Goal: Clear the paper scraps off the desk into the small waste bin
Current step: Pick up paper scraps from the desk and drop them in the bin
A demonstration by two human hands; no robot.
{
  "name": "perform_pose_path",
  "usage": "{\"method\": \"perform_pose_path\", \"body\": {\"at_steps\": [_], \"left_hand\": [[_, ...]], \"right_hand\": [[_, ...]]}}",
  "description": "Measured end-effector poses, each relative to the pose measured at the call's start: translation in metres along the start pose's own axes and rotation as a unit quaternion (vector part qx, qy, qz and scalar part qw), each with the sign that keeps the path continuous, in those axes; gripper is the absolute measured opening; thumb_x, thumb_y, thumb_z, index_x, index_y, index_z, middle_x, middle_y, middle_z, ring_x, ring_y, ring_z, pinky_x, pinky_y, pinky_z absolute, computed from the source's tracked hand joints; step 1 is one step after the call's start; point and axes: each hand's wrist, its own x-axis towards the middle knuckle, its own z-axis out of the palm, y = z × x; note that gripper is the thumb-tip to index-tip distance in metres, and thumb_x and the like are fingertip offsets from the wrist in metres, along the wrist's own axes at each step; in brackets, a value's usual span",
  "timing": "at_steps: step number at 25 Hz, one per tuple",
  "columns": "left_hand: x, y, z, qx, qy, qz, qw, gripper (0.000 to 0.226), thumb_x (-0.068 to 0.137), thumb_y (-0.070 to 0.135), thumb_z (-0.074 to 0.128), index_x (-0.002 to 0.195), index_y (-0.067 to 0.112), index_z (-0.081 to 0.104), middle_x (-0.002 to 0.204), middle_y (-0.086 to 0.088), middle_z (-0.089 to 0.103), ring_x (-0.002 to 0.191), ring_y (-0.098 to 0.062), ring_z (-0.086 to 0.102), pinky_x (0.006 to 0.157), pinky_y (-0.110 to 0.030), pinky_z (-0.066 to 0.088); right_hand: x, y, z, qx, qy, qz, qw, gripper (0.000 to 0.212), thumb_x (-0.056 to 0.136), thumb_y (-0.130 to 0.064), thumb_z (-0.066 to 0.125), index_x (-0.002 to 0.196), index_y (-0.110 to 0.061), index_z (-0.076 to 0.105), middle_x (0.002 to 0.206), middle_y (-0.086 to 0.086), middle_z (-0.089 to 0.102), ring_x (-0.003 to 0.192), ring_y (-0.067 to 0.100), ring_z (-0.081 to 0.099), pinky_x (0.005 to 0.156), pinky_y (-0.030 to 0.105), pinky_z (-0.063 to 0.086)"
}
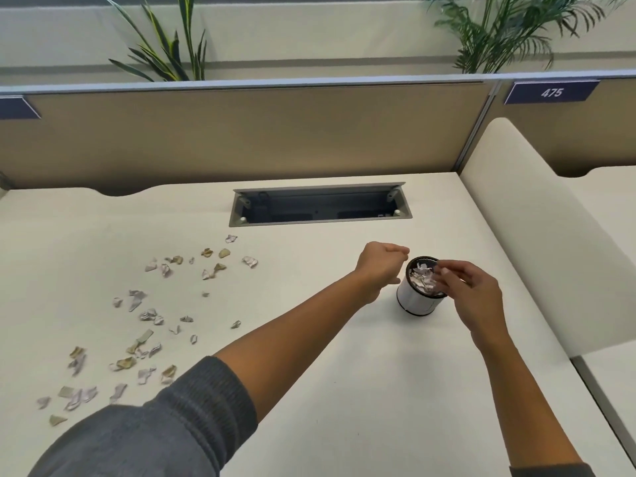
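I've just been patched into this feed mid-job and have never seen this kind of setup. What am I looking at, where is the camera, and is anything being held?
There is no machine here: a person works with two bare hands. The single picture comes from a wide-angle camera worn on the head, looking forward and down, so both arms reach in from the bottom edge.

The surface is a pale desk with a cable hatch near the back partition. A small white waste bin stands toward the right, already holding scraps. Many paper scraps lie scattered on the left.

The right hand is at the bin's rim with fingers pinched over the opening; the blur hides whether its grip holds a scrap. The left hand is loosely closed beside the bin, and I cannot tell whether it holds anything.
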Motion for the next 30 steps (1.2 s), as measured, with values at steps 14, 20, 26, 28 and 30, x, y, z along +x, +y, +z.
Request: {"method": "perform_pose_path", "body": {"at_steps": [14, 20, 26, 28, 30], "left_hand": [[-0.079, -0.077, -0.127, 0.158, 0.076, 0.125, 0.976, 0.033, 0.092, 0.012, 0.051, 0.115, 0.025, 0.071, 0.115, 0.016, 0.069, 0.106, 0.005, 0.060, 0.087, -0.006, 0.044], [-0.106, -0.116, -0.202, 0.236, 0.143, 0.099, 0.956, 0.031, 0.094, 0.015, 0.053, 0.119, 0.026, 0.068, 0.127, 0.014, 0.063, 0.120, -0.002, 0.055, 0.096, -0.013, 0.036], [-0.140, -0.163, -0.278, 0.307, 0.272, 0.069, 0.909, 0.034, 0.092, 0.014, 0.057, 0.126, 0.018, 0.062, 0.137, 0.003, 0.056, 0.130, -0.015, 0.049, 0.105, -0.023, 0.036], [-0.152, -0.175, -0.299, 0.328, 0.298, 0.055, 0.895, 0.039, 0.092, 0.013, 0.058, 0.130, 0.017, 0.058, 0.144, -0.001, 0.049, 0.136, -0.019, 0.043, 0.112, -0.030, 0.033], [-0.164, -0.186, -0.319, 0.320, 0.314, 0.048, 0.893, 0.042, 0.090, 0.012, 0.058, 0.132, 0.016, 0.057, 0.147, -0.001, 0.045, 0.136, -0.022, 0.042, 0.111, -0.034, 0.035]], "right_hand": [[-0.049, 0.015, 0.099, -0.059, -0.116, -0.007, 0.991, 0.022, 0.092, -0.010, 0.061, 0.093, -0.029, 0.074, 0.089, -0.009, 0.076, 0.086, 0.006, 0.073, 0.084, 0.031, 0.057], [-0.080, 0.022, 0.143, -0.118, -0.169, -0.007, 0.978, 0.023, 0.092, -0.017, 0.062, 0.090, -0.038, 0.072, 0.093, -0.008, 0.075, 0.085, 0.004, 0.072, 0.067, 0.017, 0.051], [-0.119, 0.039, 0.203, -0.174, -0.263, -0.043, 0.948, 0.021, 0.094, -0.008, 0.059, 0.107, -0.021, 0.067, 0.117, -0.008, 0.063, 0.107, 0.003, 0.062, 0.077, 0.002, 0.044], [-0.130, 0.048, 0.221, -0.207, -0.302, -0.065, 0.928, 0.025, 0.094, -0.008, 0.058, 0.117, -0.019, 0.061, 0.123, -0.007, 0.058, 0.115, 0.012, 0.058, 0.083, 0.008, 0.047], [-0.138, 0.055, 0.234, -0.244, -0.348, -0.086, 0.901, 0.033, 0.096, -0.013, 0.058, 0.127, -0.019, 0.054, 0.131, -0.009, 0.050, 0.123, 0.013, 0.051, 0.087, 0.016, 0.051]]}}
